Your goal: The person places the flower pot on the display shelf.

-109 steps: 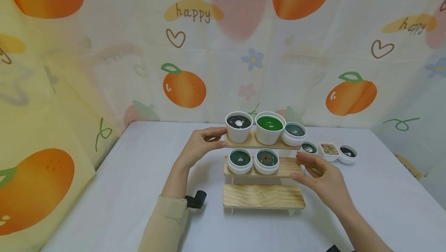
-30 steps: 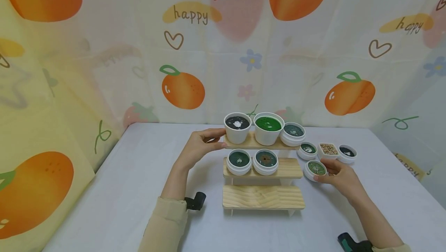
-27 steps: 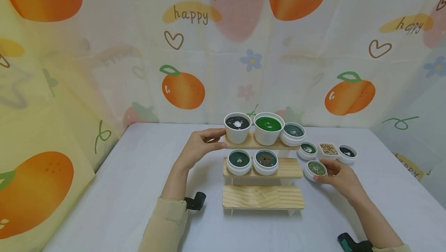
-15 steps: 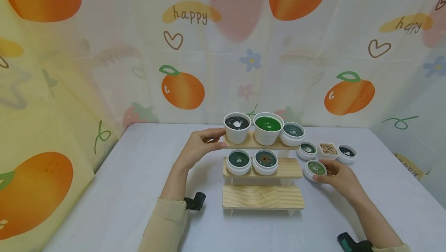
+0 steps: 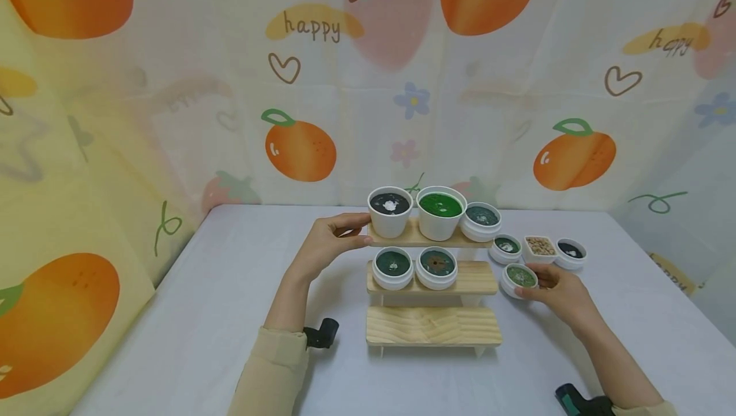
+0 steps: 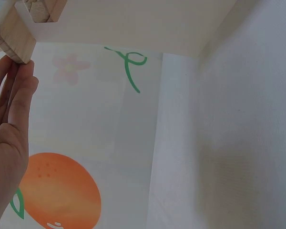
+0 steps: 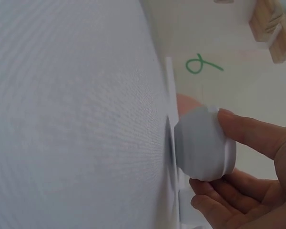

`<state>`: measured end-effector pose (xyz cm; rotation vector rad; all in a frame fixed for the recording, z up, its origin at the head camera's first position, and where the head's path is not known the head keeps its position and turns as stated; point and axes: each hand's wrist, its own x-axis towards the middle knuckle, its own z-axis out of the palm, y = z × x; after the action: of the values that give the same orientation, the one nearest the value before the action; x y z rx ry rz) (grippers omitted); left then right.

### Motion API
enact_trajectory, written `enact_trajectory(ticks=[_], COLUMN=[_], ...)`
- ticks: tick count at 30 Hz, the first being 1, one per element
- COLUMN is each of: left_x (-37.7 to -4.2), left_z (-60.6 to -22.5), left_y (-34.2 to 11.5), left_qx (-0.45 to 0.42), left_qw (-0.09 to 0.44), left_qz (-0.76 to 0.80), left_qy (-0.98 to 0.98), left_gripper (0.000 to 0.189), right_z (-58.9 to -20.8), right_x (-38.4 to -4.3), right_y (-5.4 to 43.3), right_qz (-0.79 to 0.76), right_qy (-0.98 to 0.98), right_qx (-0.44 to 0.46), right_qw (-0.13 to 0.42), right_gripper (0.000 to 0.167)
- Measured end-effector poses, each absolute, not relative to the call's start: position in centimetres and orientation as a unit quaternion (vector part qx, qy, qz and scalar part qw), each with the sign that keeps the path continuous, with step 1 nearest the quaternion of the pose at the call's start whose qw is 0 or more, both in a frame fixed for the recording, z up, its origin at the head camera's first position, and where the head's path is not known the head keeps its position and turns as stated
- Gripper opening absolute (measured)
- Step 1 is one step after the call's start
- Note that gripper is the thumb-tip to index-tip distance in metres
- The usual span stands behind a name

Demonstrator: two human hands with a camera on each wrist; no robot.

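Note:
A three-tier wooden display stand [image 5: 477,282] stands mid-table. My left hand [image 5: 330,240] pinches the left end of its top tier; the left wrist view has fingers and thumb at the board end [image 6: 16,36]. To the right of the stand, my right hand [image 5: 566,298] grips a small white pot [image 5: 520,277] with a speckled green filling. In the right wrist view, thumb and fingers lie on opposite sides of this pot [image 7: 202,145], close over the cloth. The top tier bears two tall white cups, dark-filled [image 5: 390,215] and green-filled [image 5: 441,215], plus a low pot [image 5: 482,221].
Two low pots with green [image 5: 393,269] and brown-centred [image 5: 437,269] fillings sit on the middle tier. The bottom tier [image 5: 434,326] is bare wood. Behind the right hand stand a green-filled pot [image 5: 506,248], a square pot of pebbles [image 5: 540,248] and a dark-filled pot [image 5: 571,253].
My right hand has moved from the middle tier's right end to the small green-filled pot and grips it. Over the last second both hands stay put; the head view shifts slightly.

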<state>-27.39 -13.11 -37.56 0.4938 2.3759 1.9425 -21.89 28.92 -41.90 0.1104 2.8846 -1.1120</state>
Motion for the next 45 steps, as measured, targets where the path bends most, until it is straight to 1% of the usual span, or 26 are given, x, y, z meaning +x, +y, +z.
enact_trajectory(ticks=[9, 15, 21, 25, 37, 43, 45], left_x=[-27.4, -27.4, -27.4, -27.4, -27.3, -27.4, -27.4], left_z=[-37.6, -37.7, -37.8, -37.7, -37.7, -37.7, -37.7], left_y=[-13.2, -13.2, -13.2, -13.1, -13.1, -13.2, -13.2], left_qx=[0.161, 0.155, 0.159, 0.159, 0.162, 0.161, 0.159], left_qw=[0.015, 0.018, 0.019, 0.020, 0.017, 0.017, 0.017], left_qz=[0.624, 0.623, 0.624, 0.625, 0.626, 0.627, 0.628], left_qy=[0.765, 0.767, 0.765, 0.764, 0.763, 0.762, 0.761], left_gripper=[0.046, 0.046, 0.046, 0.046, 0.046, 0.046, 0.045], right_z=[-41.4, -40.9, -40.3, -39.8, -37.5, -36.5, -36.2], right_x=[-21.9, -21.6, -21.2, -21.0, -19.8, -19.2, -19.0], right_y=[28.7, 28.3, 27.8, 27.5, 26.9, 26.4, 26.2], right_qz=[-0.358, -0.365, -0.366, -0.364, -0.365, -0.394, -0.403], right_qy=[0.932, 0.930, 0.930, 0.931, 0.930, 0.918, 0.914], right_qx=[0.044, 0.034, 0.032, 0.033, 0.022, 0.015, 0.011], right_qw=[0.027, 0.005, -0.010, -0.021, -0.035, -0.035, -0.043], right_gripper=[0.080, 0.077, 0.078, 0.074, 0.072, 0.072, 0.072])
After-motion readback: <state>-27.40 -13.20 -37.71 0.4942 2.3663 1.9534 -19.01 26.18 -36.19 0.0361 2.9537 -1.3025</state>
